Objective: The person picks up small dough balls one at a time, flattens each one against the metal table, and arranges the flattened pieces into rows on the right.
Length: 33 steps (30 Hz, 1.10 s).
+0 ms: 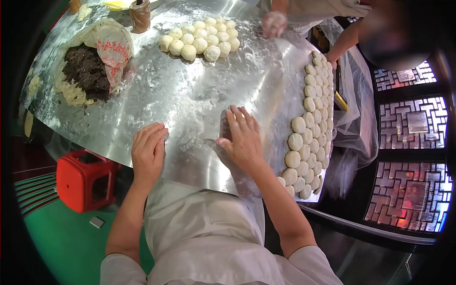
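Note:
My left hand [148,153] lies palm down on the near edge of the floured metal table [190,95], fingers together, with nothing visible in it. My right hand [243,137] lies over a dark wooden tool [224,124] on the table, thumb to its left and fingers stretched across it; most of the tool is hidden. Rows of round white dough balls [308,118] run along the table's right edge, close to my right hand. A second cluster of dough balls [199,40] sits at the far middle.
A mound of dark filling [88,71] lies on a red-printed wrapper [114,50] at the far left, with a wooden cup [140,16] behind it. Another person's floured hand [274,23] reaches in at the far side. A red stool [85,180] stands below left. Clear plastic sheeting [354,109] hangs on the right.

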Tool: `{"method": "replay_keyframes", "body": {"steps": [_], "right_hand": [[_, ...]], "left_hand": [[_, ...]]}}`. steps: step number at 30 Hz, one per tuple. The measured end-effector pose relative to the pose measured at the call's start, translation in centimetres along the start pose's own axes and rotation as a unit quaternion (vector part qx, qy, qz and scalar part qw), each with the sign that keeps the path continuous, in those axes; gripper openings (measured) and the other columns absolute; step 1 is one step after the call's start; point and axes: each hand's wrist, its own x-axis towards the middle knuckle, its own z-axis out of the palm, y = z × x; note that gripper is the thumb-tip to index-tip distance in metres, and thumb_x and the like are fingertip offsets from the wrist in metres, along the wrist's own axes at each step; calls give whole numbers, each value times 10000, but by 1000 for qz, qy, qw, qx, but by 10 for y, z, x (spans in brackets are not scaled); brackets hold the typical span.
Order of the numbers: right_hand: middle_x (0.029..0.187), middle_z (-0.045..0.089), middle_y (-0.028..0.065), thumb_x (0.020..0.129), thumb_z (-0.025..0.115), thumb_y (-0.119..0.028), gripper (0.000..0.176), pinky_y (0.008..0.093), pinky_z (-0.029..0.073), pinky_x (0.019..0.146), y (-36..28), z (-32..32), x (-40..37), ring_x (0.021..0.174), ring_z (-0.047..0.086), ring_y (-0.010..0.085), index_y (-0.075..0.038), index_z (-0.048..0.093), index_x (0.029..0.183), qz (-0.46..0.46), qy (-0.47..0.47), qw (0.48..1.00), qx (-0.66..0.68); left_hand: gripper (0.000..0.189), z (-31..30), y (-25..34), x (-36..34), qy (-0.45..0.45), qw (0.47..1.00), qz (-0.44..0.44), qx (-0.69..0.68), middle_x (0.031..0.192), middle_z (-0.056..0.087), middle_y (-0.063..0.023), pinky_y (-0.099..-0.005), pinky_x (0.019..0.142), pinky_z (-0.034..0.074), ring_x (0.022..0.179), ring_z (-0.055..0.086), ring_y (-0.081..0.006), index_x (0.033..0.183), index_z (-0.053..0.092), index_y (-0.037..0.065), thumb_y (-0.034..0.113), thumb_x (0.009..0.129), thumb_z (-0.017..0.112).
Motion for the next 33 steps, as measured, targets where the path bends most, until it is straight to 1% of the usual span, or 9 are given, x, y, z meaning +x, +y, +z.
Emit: {"method": "replay_keyframes", "body": {"steps": [4, 8, 10, 11, 13, 17, 21, 26, 33], "right_hand": [[1548, 466, 233, 922, 736, -273, 548, 607, 302, 1129, 21, 15, -5, 1461, 378, 420, -18, 554, 1371, -11, -6, 1000, 26], [1452, 522, 257, 919, 753, -249, 522, 571, 390, 1068, 20, -34, -46, 1369, 465, 433, -15, 548, 1339, -25, -75, 995, -60], [1276, 599, 237, 895, 765, -164, 455, 507, 495, 938, 15, -45, -75, 1174, 590, 430, -10, 554, 1268, 237, -181, 929, 220], [1276, 599, 237, 895, 765, -164, 455, 507, 495, 938, 20, -51, -87, 1174, 590, 430, -10, 554, 1268, 245, -179, 928, 216], [1105, 625, 200, 883, 759, -94, 376, 458, 537, 789, 39, -66, -106, 969, 646, 412, -14, 562, 1194, 99, 29, 991, 81], [1070, 640, 182, 889, 711, -28, 318, 469, 539, 769, 60, -105, -121, 904, 656, 410, -15, 580, 1178, 46, 54, 996, -48], [1105, 644, 154, 854, 602, 80, 300, 458, 528, 852, 68, -119, -117, 1012, 642, 368, -25, 641, 1132, 132, -43, 990, 14], [1056, 662, 121, 768, 596, 102, 413, 421, 457, 977, 97, -106, -77, 1026, 647, 312, -76, 692, 1128, -41, -76, 995, -43], [1084, 701, 94, 783, 583, 124, 444, 428, 438, 1018, 115, -130, -85, 1082, 635, 312, -91, 719, 1146, 0, -294, 954, -63]], "left_hand": [[238, -1, -2, -3, -12, 1000, -21, -10, 1195, 716, -148, -434, 1016, 485, 1160, 648, -341, 1107, 727, 17, -27, 920, 586], [225, 0, -1, 0, 5, 1000, -5, 3, 1160, 719, -128, -423, 975, 502, 1135, 658, -322, 1090, 726, 16, -46, 901, 620], [224, 2, -1, -1, 3, 1000, -6, -1, 1165, 719, -127, -423, 977, 501, 1137, 657, -323, 1090, 726, 18, -43, 904, 619], [223, 2, -3, -2, 4, 1000, -11, 6, 1170, 718, -127, -423, 979, 501, 1139, 657, -323, 1091, 727, 21, -40, 907, 617], [226, 2, -3, -1, -3, 1000, -5, 4, 1180, 719, -121, -422, 986, 497, 1145, 656, -323, 1094, 726, 24, -39, 909, 613], [228, 1, -3, 0, -20, 1000, -2, 9, 1187, 720, -113, -423, 1005, 486, 1158, 652, -319, 1102, 724, 28, -30, 916, 605], [228, 2, -5, -2, -26, 1000, -3, 16, 1202, 720, -108, -417, 1020, 480, 1170, 647, -314, 1107, 724, 30, -19, 927, 594], [240, 3, -6, -4, -36, 999, -9, 26, 1222, 720, -112, -416, 1043, 470, 1186, 643, -311, 1127, 726, 30, -15, 939, 582], [245, 3, -7, -4, -43, 998, -11, 36, 1231, 721, -114, -420, 1059, 460, 1207, 634, -315, 1146, 724, 28, 4, 956, 572]]}}
